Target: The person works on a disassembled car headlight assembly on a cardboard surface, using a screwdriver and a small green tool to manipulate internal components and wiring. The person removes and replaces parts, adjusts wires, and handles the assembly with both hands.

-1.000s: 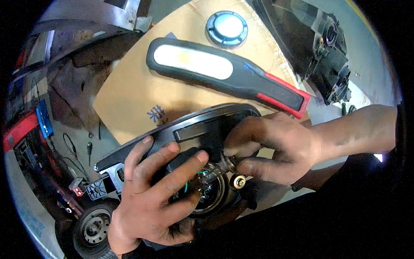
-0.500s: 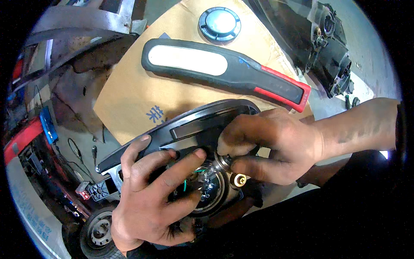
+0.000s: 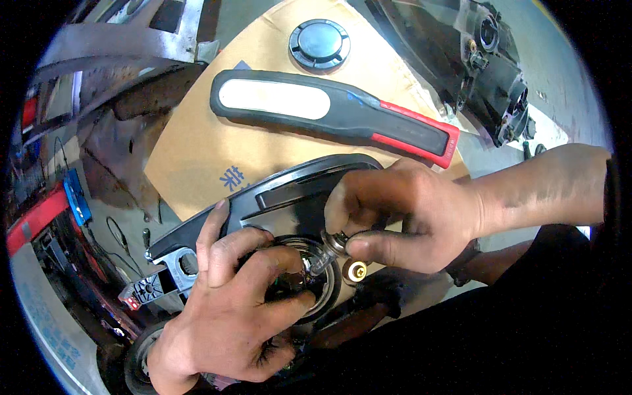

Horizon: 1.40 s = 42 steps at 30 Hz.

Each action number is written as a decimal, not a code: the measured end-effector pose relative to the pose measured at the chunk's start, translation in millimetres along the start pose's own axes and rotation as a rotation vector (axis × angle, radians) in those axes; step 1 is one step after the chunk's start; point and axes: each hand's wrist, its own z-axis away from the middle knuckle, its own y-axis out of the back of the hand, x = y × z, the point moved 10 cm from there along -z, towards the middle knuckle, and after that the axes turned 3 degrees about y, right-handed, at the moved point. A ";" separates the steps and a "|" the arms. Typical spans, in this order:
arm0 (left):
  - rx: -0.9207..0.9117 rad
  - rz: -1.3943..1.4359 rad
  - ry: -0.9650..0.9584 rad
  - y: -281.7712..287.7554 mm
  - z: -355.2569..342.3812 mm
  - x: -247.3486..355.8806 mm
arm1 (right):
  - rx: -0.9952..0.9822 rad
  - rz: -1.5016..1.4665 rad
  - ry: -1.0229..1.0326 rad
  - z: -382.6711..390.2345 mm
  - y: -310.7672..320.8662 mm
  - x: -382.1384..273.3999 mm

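A dark plastic car headlight [image 3: 289, 201] lies in front of me, its round opening [image 3: 332, 280] turned up. Between thumb and index finger, my right hand [image 3: 415, 214] pinches the metal base of a glass headlight bulb [image 3: 322, 264]. The bulb's glass end points down and left, at the rim of the opening. My left hand [image 3: 227, 299] grips the headlight with bent fingers. Two of its fingertips reach into the opening, and its other fingers lie across the housing. The thumb is partly hidden. Beside the opening, below the bulb, sits a brass-coloured screw fitting [image 3: 356, 270].
Beyond the headlight, a cardboard box [image 3: 191, 158] bears a black-and-red work lamp [image 3: 329, 108] and a round black cap [image 3: 320, 43]. Another headlight unit [image 3: 484, 72] lies at far right. A metal frame [image 3: 118, 46], cables and a tyre [image 3: 138, 362] are at left.
My left hand's fingers have curled down into the opening, where they were straighter before. The bulb, still in my right hand, has shifted slightly left. The whole view has also shifted a little.
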 end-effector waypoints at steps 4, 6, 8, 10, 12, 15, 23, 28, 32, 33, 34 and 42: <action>-0.044 -0.025 0.080 4.4 -11.9 4.2 | 0.182 -0.245 -0.051 -4.5 13.2 13.6; -0.054 -0.069 0.102 6.0 -18.8 6.5 | 0.200 -0.354 -0.131 -7.1 18.4 15.5; -0.095 -0.094 0.118 7.3 -23.0 11.7 | 0.184 -0.376 -0.146 -8.3 19.0 15.3; -0.110 -0.101 0.124 6.0 -23.3 13.0 | 0.184 -0.408 -0.144 -8.9 18.4 14.3; -0.099 -0.089 0.121 1.1 -16.6 9.0 | 0.213 -0.491 -0.225 -7.9 18.2 21.9; -0.098 -0.101 0.114 -1.3 -16.8 12.7 | 0.261 -0.529 -0.249 -6.6 19.2 26.6; -0.061 -0.070 0.157 2.4 -21.6 13.5 | 0.209 -0.494 -0.282 -9.1 22.9 33.3; -0.055 -0.034 0.191 4.4 -20.4 10.3 | 0.235 -0.454 -0.238 -17.2 20.5 30.3; -0.052 -0.075 0.172 3.5 -21.0 13.8 | 0.258 -0.450 -0.218 -17.5 20.9 27.3; -0.051 -0.102 0.174 3.5 -21.0 15.6 | 0.253 -0.446 -0.215 -16.7 20.8 25.1; -0.051 -0.128 0.166 2.6 -22.2 18.3 | 0.255 -0.439 -0.217 -13.5 21.7 24.3; -0.046 -0.076 0.220 -2.6 -20.0 13.9 | 0.237 -0.121 -0.132 22.8 43.2 -6.0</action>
